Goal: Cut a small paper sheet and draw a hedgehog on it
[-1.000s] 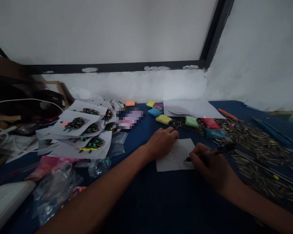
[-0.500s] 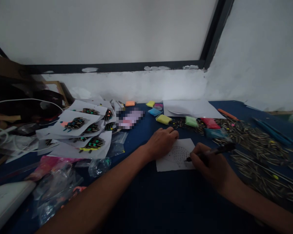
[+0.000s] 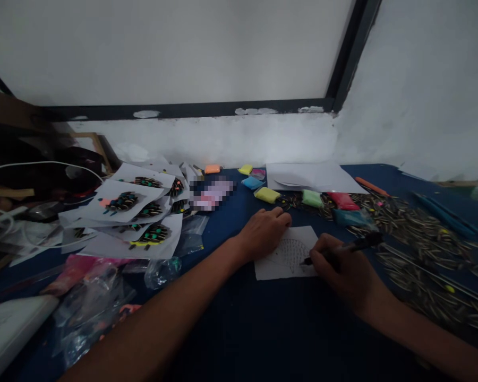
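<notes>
A small white sheet of paper (image 3: pixel 269 269) lies before me, bearing a rounded outline filled with rows of small dark marks. My left hand (image 3: pixel 265 233) rests over its upper left part, fingers bent and close together, holding it down; the fingertips are hidden. At the paper's right side my right hand (image 3: pixel 338 265) is closed around a black pen (image 3: pixel 360 243). The pen's tip touches or nearly touches the lower right of the drawing.
Stacked sheets with seed-covered figures (image 3: pixel 121 204) lie left, near crumpled plastic bags (image 3: pixel 91 302). Colored clay packets (image 3: pixel 266 195) and blank paper (image 3: pixel 302 175) are at the back. Sunflower seeds (image 3: pixel 418 228), tweezers (image 3: pixel 434 270) and a blue tool (image 3: pixel 446 215) spread across the right.
The pen's back end has shifted very slightly in my right hand. My left hand and the paper stay where they were.
</notes>
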A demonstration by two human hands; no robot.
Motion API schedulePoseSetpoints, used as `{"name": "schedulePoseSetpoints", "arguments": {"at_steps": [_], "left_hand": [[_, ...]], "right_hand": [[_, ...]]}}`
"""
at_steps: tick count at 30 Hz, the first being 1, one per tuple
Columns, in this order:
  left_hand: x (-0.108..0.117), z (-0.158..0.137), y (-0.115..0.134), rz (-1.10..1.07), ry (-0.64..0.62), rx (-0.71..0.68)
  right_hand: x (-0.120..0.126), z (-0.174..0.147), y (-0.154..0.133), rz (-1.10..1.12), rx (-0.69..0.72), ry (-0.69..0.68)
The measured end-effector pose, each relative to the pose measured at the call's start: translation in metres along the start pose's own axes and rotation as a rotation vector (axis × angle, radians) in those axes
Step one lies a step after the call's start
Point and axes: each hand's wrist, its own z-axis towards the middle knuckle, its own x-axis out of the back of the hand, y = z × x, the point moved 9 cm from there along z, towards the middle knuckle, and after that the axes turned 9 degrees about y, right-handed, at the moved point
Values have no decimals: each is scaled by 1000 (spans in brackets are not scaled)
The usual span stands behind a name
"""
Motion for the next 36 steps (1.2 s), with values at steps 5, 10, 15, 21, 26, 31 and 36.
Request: {"name": "schedulePoseSetpoints", "arguments": {"at_steps": [5, 10, 15, 21, 26, 31, 36], "left_hand": [[1, -1, 0, -2, 20, -3], [1, 0, 0, -9, 22, -11], [1, 0, -1, -16, 13, -2], [0, 0, -1, -17, 30, -13], [0, 0, -1, -2, 29, -12], [1, -1, 0, -12, 35, -11], [0, 0, -1, -15, 13, -2]], "right_hand": [[0, 0, -1, 15, -5, -3], [2, -1, -2, 9, -20, -12], [9, 0, 3, -19, -59, 46], [8, 1, 5, -41, -23, 36], [10, 2, 0, -35, -21, 62], [10, 2, 3, -66, -17, 57], [10, 2, 5, -87, -2, 73]]}}
